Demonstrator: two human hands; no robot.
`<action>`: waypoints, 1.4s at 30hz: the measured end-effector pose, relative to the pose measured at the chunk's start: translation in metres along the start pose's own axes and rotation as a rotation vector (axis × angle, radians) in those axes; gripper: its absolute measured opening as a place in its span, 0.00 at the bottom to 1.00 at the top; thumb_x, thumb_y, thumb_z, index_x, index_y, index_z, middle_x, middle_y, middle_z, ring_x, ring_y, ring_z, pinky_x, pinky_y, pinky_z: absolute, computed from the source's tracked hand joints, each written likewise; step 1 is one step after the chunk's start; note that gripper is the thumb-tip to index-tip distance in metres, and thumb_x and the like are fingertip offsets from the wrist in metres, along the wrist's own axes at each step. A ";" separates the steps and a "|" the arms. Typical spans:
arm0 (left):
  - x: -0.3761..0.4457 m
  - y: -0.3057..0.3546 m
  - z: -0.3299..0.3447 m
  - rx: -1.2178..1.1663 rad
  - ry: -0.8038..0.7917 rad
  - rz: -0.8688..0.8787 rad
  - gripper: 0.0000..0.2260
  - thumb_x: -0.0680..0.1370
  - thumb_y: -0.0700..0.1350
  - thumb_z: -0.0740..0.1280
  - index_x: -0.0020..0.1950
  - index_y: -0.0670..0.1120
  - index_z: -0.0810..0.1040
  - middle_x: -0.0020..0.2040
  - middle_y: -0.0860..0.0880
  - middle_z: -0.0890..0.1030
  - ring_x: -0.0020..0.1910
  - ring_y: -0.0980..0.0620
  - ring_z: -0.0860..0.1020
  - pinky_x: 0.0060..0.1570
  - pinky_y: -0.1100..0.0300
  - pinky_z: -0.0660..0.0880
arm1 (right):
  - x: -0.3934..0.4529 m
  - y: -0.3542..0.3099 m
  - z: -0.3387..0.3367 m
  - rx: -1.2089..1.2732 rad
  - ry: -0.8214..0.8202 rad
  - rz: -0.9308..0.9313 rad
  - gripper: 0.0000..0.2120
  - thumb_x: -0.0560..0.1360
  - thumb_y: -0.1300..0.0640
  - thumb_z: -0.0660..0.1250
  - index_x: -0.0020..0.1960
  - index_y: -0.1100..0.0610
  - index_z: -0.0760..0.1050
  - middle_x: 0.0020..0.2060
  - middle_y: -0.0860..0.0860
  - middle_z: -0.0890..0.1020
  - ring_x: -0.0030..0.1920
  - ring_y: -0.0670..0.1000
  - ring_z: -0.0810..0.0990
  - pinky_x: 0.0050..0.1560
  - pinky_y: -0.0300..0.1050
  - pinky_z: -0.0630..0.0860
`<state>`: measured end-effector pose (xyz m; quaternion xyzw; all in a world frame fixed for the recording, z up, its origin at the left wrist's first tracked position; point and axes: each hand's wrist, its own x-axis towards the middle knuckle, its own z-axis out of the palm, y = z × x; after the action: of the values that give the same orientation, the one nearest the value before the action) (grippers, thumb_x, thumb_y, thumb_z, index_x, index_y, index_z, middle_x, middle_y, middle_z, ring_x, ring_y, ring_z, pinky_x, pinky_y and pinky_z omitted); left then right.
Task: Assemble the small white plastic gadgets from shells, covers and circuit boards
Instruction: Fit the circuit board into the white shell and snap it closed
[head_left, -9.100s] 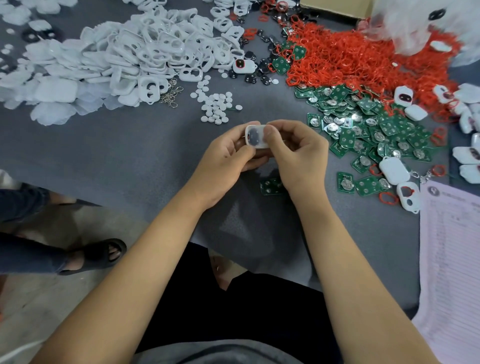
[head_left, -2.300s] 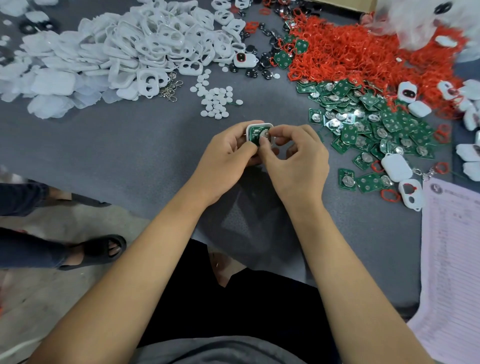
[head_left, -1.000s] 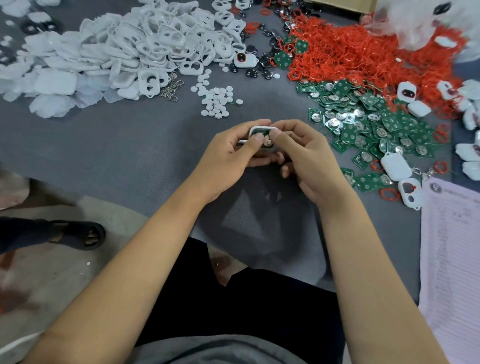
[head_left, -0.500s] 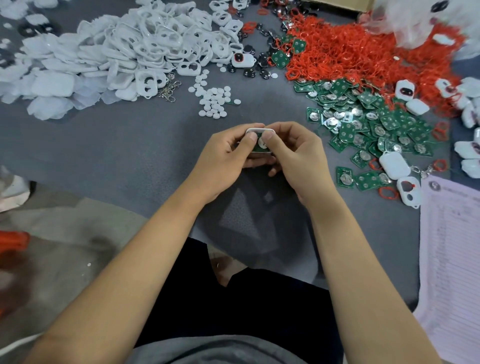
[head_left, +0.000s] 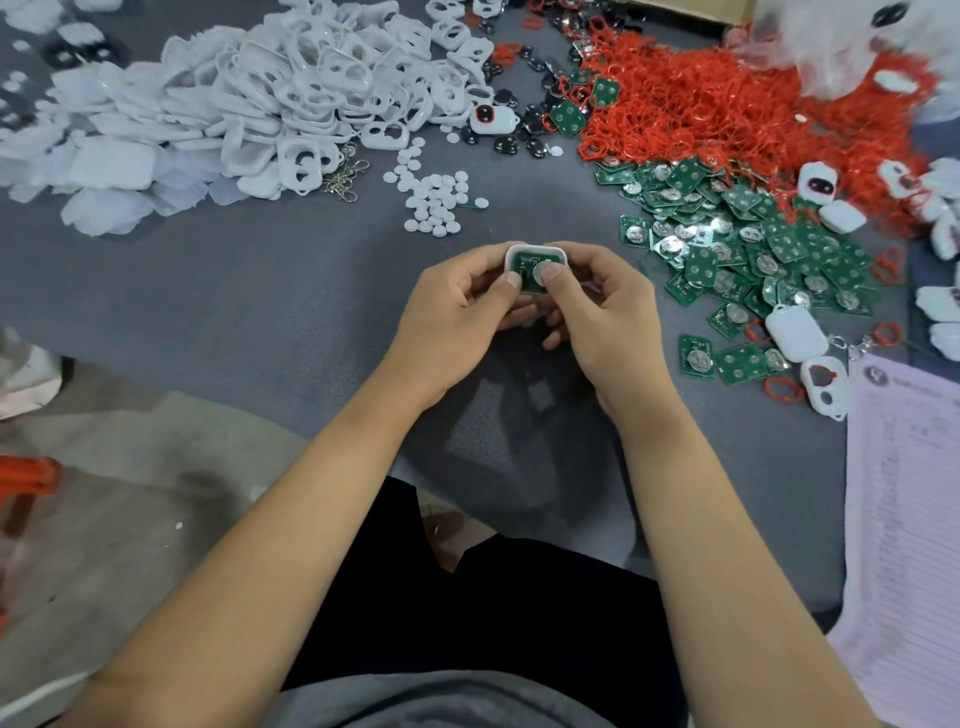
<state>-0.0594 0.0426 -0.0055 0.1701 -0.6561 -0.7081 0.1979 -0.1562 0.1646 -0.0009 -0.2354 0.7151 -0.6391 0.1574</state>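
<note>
Both my hands hold one small white shell (head_left: 535, 255) above the grey table (head_left: 260, 291), its open side facing me. A green circuit board with a round silver battery (head_left: 540, 270) lies inside it. My left hand (head_left: 457, 317) grips the shell's left side, thumb on the board. My right hand (head_left: 597, 306) grips the right side, thumb pressing the battery. Loose green boards (head_left: 753, 249) lie in a heap to the right. White shells and covers (head_left: 270, 98) are piled at the back left.
Red rubber rings (head_left: 727, 104) are heaped at the back right. Small white discs (head_left: 431, 200) lie ahead of my hands. Finished white gadgets (head_left: 795, 338) sit at the right beside a printed sheet (head_left: 909, 519). The table edge runs just below my wrists.
The shell has turned so its open side with the board faces me more squarely, and both thumbs now press on the board. The hands stay in the same place.
</note>
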 end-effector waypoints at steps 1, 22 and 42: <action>0.000 0.000 0.000 -0.004 -0.011 0.007 0.15 0.85 0.34 0.62 0.69 0.42 0.79 0.59 0.46 0.86 0.55 0.49 0.86 0.54 0.59 0.82 | 0.000 0.000 0.000 0.003 0.006 0.010 0.08 0.81 0.61 0.69 0.59 0.59 0.82 0.40 0.52 0.85 0.34 0.46 0.81 0.31 0.41 0.78; -0.002 0.003 0.003 0.034 0.034 -0.022 0.12 0.85 0.36 0.63 0.67 0.41 0.80 0.56 0.46 0.87 0.53 0.49 0.87 0.50 0.60 0.83 | -0.002 -0.005 -0.001 0.011 -0.028 -0.010 0.09 0.81 0.61 0.68 0.59 0.54 0.81 0.45 0.51 0.85 0.40 0.46 0.82 0.33 0.42 0.79; 0.009 0.002 -0.004 -0.296 0.368 0.032 0.05 0.83 0.41 0.65 0.56 0.42 0.78 0.41 0.53 0.84 0.36 0.57 0.76 0.36 0.63 0.73 | -0.001 0.005 0.015 -0.947 0.014 -0.281 0.22 0.80 0.39 0.65 0.72 0.43 0.74 0.59 0.48 0.75 0.56 0.49 0.78 0.43 0.44 0.67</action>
<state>-0.0647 0.0346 -0.0035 0.2548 -0.5006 -0.7505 0.3482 -0.1479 0.1533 -0.0080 -0.3709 0.8895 -0.2604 -0.0591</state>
